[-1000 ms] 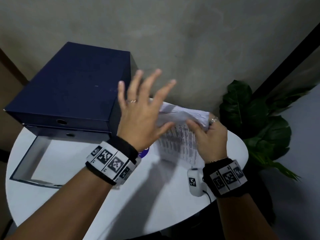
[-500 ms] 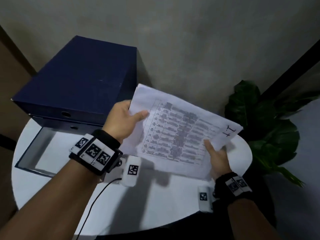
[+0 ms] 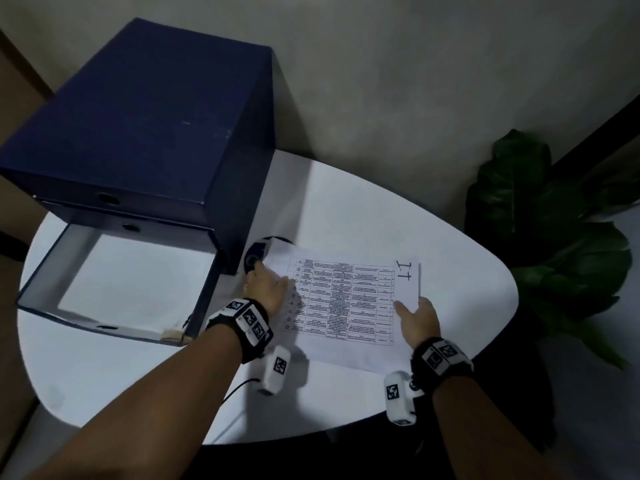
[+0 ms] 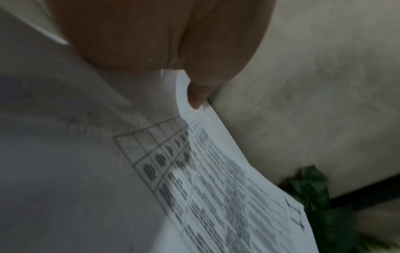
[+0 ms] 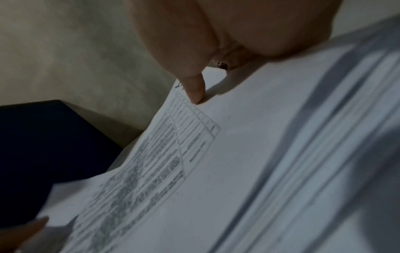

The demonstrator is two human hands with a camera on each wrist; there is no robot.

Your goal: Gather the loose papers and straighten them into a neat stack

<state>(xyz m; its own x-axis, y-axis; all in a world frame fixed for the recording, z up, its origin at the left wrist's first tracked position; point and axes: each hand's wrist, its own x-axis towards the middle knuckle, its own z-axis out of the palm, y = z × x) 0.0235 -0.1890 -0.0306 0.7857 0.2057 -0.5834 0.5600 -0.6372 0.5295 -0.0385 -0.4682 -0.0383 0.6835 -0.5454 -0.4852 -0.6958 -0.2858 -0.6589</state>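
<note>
A stack of white papers (image 3: 346, 299) with a printed table on the top sheet lies low over the white table (image 3: 138, 375), right of the box. My left hand (image 3: 266, 285) holds its left edge, thumb (image 4: 197, 95) on top of the papers (image 4: 216, 188). At the right edge my right hand (image 3: 415, 317) grips the papers (image 5: 216, 171), with its thumb (image 5: 194, 89) pressing the top sheet. The right wrist view shows several sheet edges fanned unevenly. I cannot tell whether the stack rests fully on the table.
A dark blue drawer box (image 3: 145, 116) stands at the table's back left, its lower drawer (image 3: 117, 289) pulled open with a white inside. A dark round object (image 3: 254, 258) peeks out beside the papers' far left corner. A green plant (image 3: 554, 237) stands beyond the table's right edge.
My left hand, open in the air a second ago, took the papers' left edge. Both hands then lowered the raised, tilted stack to near the table.
</note>
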